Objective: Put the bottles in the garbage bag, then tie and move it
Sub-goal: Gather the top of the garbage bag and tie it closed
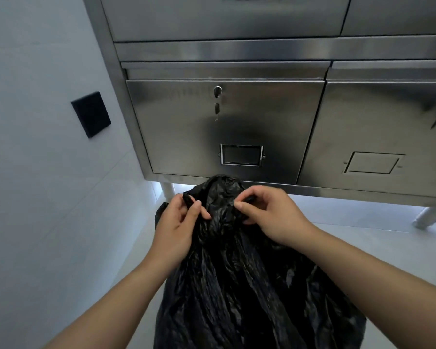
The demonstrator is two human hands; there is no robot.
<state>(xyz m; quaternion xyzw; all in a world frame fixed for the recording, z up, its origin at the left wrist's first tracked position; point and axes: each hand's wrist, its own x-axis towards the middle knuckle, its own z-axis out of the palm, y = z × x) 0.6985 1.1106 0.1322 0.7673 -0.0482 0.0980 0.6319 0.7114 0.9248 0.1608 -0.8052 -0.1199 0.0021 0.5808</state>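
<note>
Black garbage bag [237,273] at 6 o'clock, its gathered top pinched by left hand [176,220] and right hand [272,212].

Garbage bag [239,273] on floor [350,248] before cabinet [224,122].

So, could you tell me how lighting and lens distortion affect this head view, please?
Head view: wide-angle bending tilts the steel cabinet edges; a dark reflection smudges its door above the black garbage bag; bright light glows beneath the cabinet; both hands stay sharp.
</note>
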